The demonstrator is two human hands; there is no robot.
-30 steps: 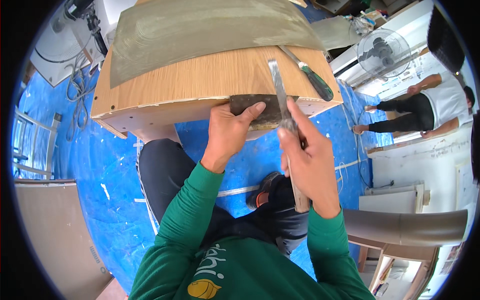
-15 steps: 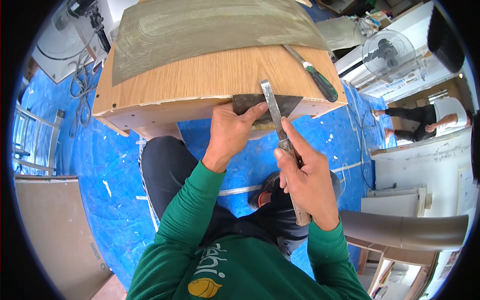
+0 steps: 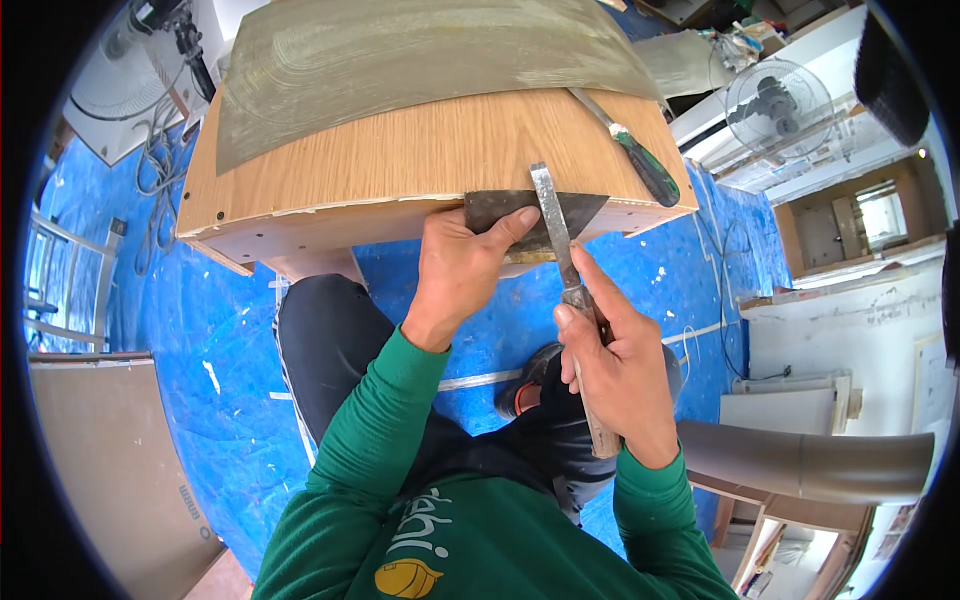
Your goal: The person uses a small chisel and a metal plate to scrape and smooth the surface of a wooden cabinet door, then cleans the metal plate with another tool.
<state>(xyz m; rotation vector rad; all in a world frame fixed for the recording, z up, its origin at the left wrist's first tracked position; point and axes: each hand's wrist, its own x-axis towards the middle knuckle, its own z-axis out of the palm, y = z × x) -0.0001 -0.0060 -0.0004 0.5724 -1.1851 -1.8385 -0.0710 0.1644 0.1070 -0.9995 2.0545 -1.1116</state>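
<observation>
My right hand (image 3: 628, 375) is closed around the worn wooden handle of a chisel (image 3: 552, 215), its index finger stretched along the shank. The metal blade points away from me and lies over a dark, flat scraper (image 3: 583, 209). Closed on that scraper is my left hand (image 3: 460, 265), thumb on top near the chisel blade; its fingers underneath are hidden. Both tools are at the near edge of a wood-grain cabinet (image 3: 380, 150). A file (image 3: 645, 165) with a green and black handle rests on the cabinet's right side.
A grey-green sheet (image 3: 430, 55) covers the cabinet's far part. Blue sheeting (image 3: 230, 330) covers the floor, with a cable (image 3: 155, 165) at the left. A fan (image 3: 778, 108) stands at the back right, a rolled grey sheet (image 3: 810, 460) at the lower right.
The chisel and my right hand have shifted slightly right. My left hand keeps its hold on the scraper. A person at the far right has gone out of view.
</observation>
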